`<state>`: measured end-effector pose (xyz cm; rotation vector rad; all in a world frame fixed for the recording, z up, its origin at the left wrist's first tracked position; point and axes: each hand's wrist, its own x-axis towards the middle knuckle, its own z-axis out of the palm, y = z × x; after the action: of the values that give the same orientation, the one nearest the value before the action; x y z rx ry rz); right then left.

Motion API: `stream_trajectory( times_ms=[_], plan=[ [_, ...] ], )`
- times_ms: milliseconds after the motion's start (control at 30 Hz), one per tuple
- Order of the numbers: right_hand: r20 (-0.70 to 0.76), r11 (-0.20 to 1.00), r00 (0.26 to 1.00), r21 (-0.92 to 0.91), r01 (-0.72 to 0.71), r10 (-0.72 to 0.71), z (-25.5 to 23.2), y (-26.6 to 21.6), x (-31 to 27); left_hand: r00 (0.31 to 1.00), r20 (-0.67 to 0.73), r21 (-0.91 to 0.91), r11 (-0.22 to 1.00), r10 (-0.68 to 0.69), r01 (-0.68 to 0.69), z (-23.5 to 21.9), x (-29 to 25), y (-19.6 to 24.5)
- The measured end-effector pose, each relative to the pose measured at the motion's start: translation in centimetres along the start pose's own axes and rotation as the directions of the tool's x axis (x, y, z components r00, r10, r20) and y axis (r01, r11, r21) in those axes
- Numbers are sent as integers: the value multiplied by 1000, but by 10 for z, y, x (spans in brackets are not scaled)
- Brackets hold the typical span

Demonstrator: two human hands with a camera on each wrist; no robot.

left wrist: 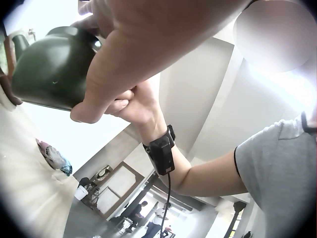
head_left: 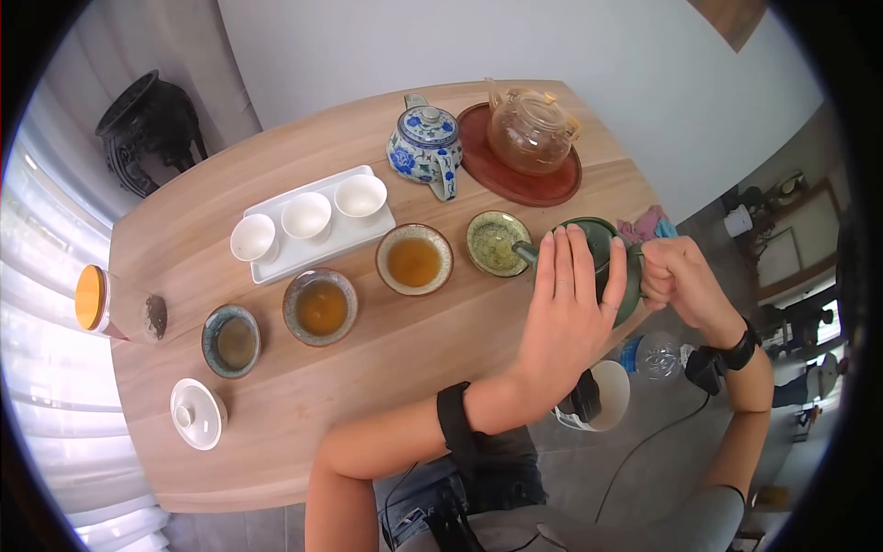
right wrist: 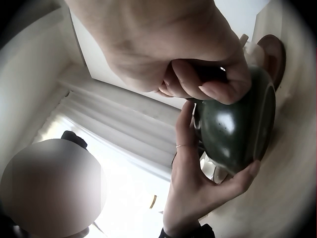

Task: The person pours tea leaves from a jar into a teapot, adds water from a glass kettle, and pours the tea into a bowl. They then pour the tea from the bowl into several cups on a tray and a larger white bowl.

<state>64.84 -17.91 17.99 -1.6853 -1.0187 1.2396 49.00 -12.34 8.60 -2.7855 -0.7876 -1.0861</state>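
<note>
A green teapot is tipped above the table's right side, its spout over a crackle-glazed bowl of pale liquid. My right hand grips its handle with curled fingers. The left hand lays its fingers across the teapot's top. In the right wrist view, the left thumb presses low on the teapot's body, which sits between thumb and fingers. Two bowls of amber tea, a nearer bowl and a farther bowl, stand to the left.
A blue-and-white teapot and a glass teapot on a red tray stand behind. Three white cups sit on a white tray. At left are a blue-grey bowl, a white lid and a jar. A bucket stands below the edge.
</note>
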Motion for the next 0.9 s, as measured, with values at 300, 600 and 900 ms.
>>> stream_trajectory(
  times_ms=[300,600,900],
  plan=[
    [-4,985,996,-154,-83,84,2,-32,19,999,26,-103,994,-46,48,4,5,-14],
    [-40,952,992,-279,-124,118,10,-57,27,997,-13,-253,965,-71,65,4,9,-22],
    [-31,909,987,-387,-155,155,18,-78,33,988,-88,-218,970,-126,105,10,9,-17]
  ],
)
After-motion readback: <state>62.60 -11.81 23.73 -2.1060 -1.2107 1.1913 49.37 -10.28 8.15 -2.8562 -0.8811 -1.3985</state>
